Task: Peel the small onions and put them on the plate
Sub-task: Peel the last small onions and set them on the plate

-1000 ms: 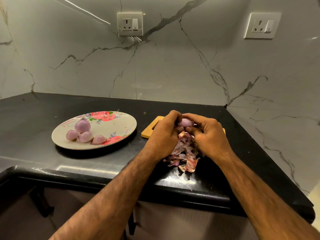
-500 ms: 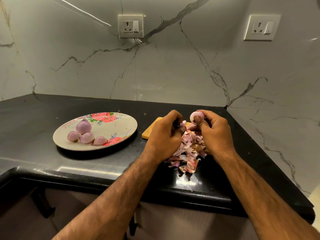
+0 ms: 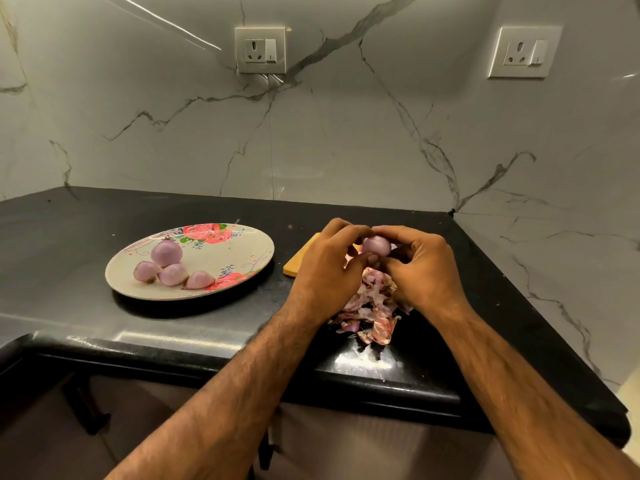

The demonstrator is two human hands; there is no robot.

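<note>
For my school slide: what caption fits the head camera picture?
Left hand and right hand hold a small onion over a pile of peels; four peeled onions sit on the flowered plate.

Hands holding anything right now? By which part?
A small onion, pinched by both hands above the peel pile: left hand on its left side, right hand on its right.

A glossy black countertop (image 3: 86,216) fills a corner walled in grey-veined white marble (image 3: 346,133). One switched socket (image 3: 260,50) sits high on the back wall, a second socket (image 3: 523,51) on the right-hand wall. A wooden chopping board (image 3: 298,263), mostly hidden, lies flat on the counter.
</note>
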